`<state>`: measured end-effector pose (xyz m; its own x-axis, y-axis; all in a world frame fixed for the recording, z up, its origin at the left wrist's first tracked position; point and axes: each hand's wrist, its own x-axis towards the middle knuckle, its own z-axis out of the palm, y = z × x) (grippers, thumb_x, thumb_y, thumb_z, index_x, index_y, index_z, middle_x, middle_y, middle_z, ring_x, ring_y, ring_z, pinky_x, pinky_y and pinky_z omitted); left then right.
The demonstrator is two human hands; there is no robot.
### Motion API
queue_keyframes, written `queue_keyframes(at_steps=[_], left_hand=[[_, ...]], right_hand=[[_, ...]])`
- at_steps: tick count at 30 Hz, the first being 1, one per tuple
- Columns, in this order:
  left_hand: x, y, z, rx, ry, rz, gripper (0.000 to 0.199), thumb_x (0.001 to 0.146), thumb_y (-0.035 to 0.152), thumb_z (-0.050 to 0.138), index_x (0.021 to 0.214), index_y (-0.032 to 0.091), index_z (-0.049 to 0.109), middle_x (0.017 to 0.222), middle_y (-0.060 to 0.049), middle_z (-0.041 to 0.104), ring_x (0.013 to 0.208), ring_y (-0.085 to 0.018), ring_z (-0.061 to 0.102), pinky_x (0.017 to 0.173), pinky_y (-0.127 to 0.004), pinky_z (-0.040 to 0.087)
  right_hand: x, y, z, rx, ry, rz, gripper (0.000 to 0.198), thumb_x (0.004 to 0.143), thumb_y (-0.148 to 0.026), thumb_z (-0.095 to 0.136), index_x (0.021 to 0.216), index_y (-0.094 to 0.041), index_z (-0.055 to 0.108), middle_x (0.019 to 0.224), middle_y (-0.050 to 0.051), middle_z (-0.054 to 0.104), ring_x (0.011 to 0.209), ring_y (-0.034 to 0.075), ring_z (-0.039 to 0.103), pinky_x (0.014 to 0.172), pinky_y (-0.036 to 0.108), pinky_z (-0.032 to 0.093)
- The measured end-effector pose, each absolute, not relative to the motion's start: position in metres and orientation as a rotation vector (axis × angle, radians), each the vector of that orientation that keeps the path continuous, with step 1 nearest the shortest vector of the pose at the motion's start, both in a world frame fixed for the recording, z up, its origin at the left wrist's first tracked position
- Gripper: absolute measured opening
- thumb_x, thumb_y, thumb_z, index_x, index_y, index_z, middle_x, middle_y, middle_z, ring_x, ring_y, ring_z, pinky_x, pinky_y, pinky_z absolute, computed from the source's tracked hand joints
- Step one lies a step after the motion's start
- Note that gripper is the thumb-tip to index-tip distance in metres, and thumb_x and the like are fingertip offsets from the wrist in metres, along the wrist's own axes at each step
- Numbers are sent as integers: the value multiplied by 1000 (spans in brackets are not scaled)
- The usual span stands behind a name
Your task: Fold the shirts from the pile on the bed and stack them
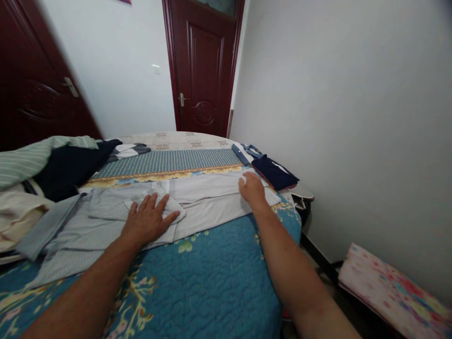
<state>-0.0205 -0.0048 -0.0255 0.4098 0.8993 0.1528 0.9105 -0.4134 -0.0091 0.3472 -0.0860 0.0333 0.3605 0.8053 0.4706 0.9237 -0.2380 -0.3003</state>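
Note:
A light grey, finely striped shirt lies stretched sideways on the bed, its plain grey collar at the left and its long edge folded over. My left hand rests flat on the shirt, fingers spread, over a folded-in sleeve. At the shirt's right end, near the hem, my right hand has its fingers curled in on the cloth. The fingertips of that hand are partly hidden.
A blue quilt with flower patterns covers the bed. Left are heaped clothes, including a navy garment and a green striped one. Folded navy clothing lies at the right edge. A pink floral box-like item stands by the wall.

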Motion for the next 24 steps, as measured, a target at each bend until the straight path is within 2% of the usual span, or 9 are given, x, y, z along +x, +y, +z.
queue_keyframes(at_steps=[4, 9, 14, 18, 24], left_hand=[[-19, -8, -24, -2565, -1655, -220, 90, 98, 77, 35, 168, 21, 42, 175, -21, 35, 162, -42, 29, 128, -66, 19], [-19, -11, -21, -2575, -1664, -213, 91, 98, 78, 38, 168, 20, 42, 175, -21, 35, 163, -43, 28, 128, -67, 19], [-18, -14, -19, -2586, -1636, -250, 89, 99, 76, 38, 167, 18, 44, 174, -23, 36, 162, -44, 28, 127, -67, 18], [-18, -15, -19, -2579, -1634, -253, 87, 99, 74, 40, 167, 19, 44, 174, -22, 37, 162, -44, 29, 127, -67, 18], [-18, -14, -19, -2570, -1640, -255, 87, 99, 74, 41, 167, 19, 45, 174, -22, 37, 162, -43, 29, 127, -66, 19]], right_hand=[[412, -96, 26, -2504, -1160, -203, 41, 103, -22, 48, 129, -4, 74, 126, 28, 72, 124, 34, 68, 107, 42, 49], [434, -92, 13, -2646, -1081, -142, 41, 100, -14, 47, 127, -3, 75, 122, 31, 73, 121, 36, 71, 101, 43, 54], [442, -79, 11, -2731, -979, -43, 42, 103, -24, 49, 129, -5, 76, 129, 30, 72, 125, 37, 70, 102, 45, 55], [447, -80, 11, -2733, -942, 32, 46, 103, -33, 50, 128, -4, 76, 127, 31, 72, 122, 37, 72, 100, 44, 57], [450, -84, 12, -2723, -954, 99, 50, 101, -39, 54, 131, -5, 74, 130, 30, 72, 125, 37, 71, 103, 43, 55]])
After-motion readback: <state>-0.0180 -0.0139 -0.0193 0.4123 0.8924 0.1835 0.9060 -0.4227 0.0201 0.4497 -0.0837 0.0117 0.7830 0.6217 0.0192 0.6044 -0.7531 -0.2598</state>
